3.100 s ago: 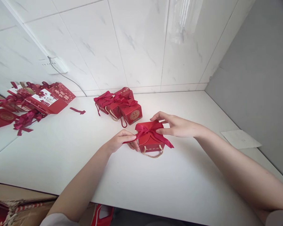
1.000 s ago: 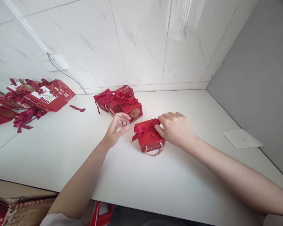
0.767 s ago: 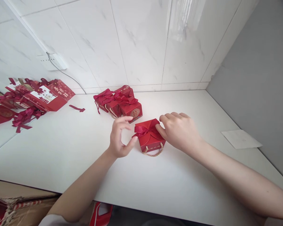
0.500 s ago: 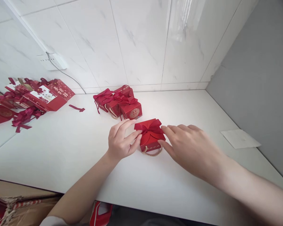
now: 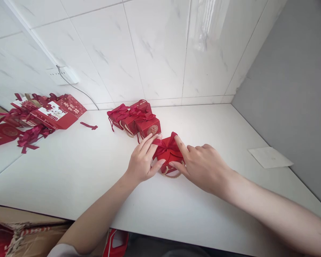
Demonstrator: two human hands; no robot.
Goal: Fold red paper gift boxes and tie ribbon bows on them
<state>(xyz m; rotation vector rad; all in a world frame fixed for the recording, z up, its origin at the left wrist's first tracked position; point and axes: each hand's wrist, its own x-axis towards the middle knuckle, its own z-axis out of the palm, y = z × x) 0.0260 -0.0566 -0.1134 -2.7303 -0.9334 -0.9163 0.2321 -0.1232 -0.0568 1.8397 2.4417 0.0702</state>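
A small red gift box (image 5: 168, 167) with overlapping curved top flaps sits on the white table (image 5: 155, 214). A dark red ribbon bow (image 5: 166, 145) lies across its top, and a twisted gold cord handle (image 5: 172, 176) hangs at its front. Around the box's left side is my left hand (image 5: 141, 160), its thumb at the front and its fingers along the far left edge. My right hand (image 5: 205, 166) grips the right side, index finger against the ribbon loop and thumb on the front flap. Parts of both box sides are hidden by the fingers.
Several similar bow-tied red boxes (image 5: 148, 126) stand behind, near the tiled wall. At the far left are more red boxes (image 5: 66, 119) with ribbons. A loose ribbon piece (image 5: 88, 125) and a pale paper sheet (image 5: 270, 157) lie on the table. Cardboard (image 5: 37, 239) is below left.
My left hand has moved right, further around the box. The right hand has come in closer, its thumb now over the front and its index finger at the raised ribbon loop. The view shifted slightly.
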